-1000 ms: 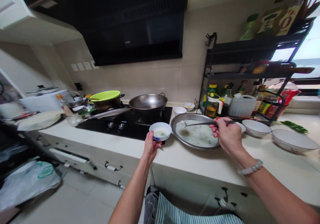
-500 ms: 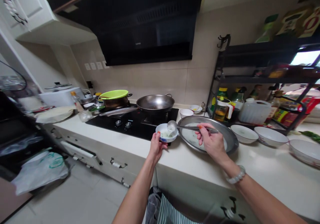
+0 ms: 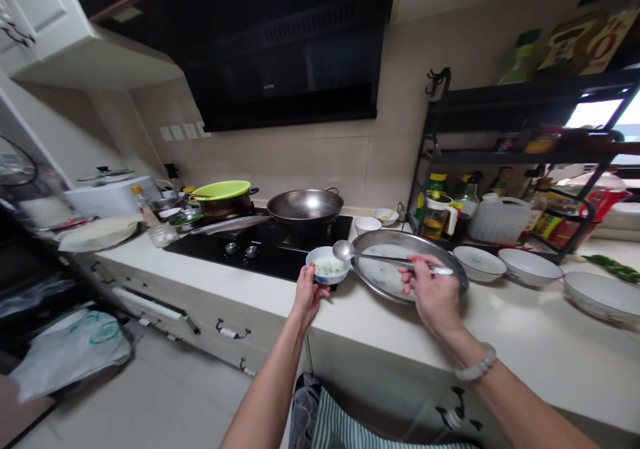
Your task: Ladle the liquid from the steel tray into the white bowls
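Note:
My left hand (image 3: 306, 290) grips the near rim of a small white bowl (image 3: 327, 265) with pale soup in it, at the front edge of the black cooktop (image 3: 260, 252). My right hand (image 3: 431, 290) is closed on the handle of a metal ladle (image 3: 373, 256). The ladle's scoop hovers at the bowl's right rim. Under the handle sits a wide metal basin (image 3: 453, 267) holding pale liquid with green bits.
A steel wok (image 3: 305, 207) and a pot with a green lid (image 3: 223, 197) stand on the cooktop. Several white bowls (image 3: 530, 266) line the counter to the right, below a black rack of bottles (image 3: 500, 169). Small bowls (image 3: 367, 224) sit behind the basin. A rice cooker (image 3: 107, 192) stands far left.
The ladle came out of the basin, tipped over the small bowl, and now its scoop sits level at the bowl's right rim. My left hand has kept hold of the bowl.

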Motion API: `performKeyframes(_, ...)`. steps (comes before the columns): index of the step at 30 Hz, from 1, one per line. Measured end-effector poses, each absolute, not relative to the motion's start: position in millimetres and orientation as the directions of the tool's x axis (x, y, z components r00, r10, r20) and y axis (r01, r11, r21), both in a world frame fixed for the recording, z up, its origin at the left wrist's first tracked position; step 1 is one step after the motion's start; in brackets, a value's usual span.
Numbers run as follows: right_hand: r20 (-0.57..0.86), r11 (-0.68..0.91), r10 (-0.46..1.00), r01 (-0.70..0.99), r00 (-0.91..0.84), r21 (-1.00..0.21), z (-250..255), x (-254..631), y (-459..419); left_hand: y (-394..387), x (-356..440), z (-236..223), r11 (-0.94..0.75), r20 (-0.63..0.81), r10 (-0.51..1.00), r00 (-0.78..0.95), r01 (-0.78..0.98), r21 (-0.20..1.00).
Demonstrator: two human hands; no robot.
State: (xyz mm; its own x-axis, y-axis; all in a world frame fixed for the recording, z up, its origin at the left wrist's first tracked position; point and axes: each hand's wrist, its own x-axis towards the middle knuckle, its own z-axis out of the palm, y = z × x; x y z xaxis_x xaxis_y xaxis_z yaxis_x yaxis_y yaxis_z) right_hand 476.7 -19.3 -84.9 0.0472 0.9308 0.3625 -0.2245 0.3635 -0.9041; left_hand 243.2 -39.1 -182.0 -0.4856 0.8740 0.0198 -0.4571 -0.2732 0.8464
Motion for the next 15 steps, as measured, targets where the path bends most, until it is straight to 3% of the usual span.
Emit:
performKeyframes(2,0.288,0.325,0.944,-0.294,0.163,-0.899,-80.9,488.5,-11.1,-39.2,243.0,-182.3,-0.271,0.017,0.873,-0.487,-0.456,0.848)
performKeyframes(5,0.335,0.375,0.917,-0.189,0.215,-0.907,-77.0,514.8,-6.6,-39.4,242.5,-182.6,-0.267,0.012,0.875,-0.485,-0.462,0.846)
performKeyframes(9,0.438,0.435,0.892,0.054,0.115,-0.899,-85.8,544.4,-11.3,-39.9,241.7,-182.8,-0.259,0.002,0.879,-0.476,-0.475,0.841)
performKeyframes(15,0.477,0.47,0.879,0.143,0.018,-0.871,-106.8,552.3,-16.0,-40.5,242.0,-182.0,-0.259,0.005,0.877,-0.481,-0.464,0.847)
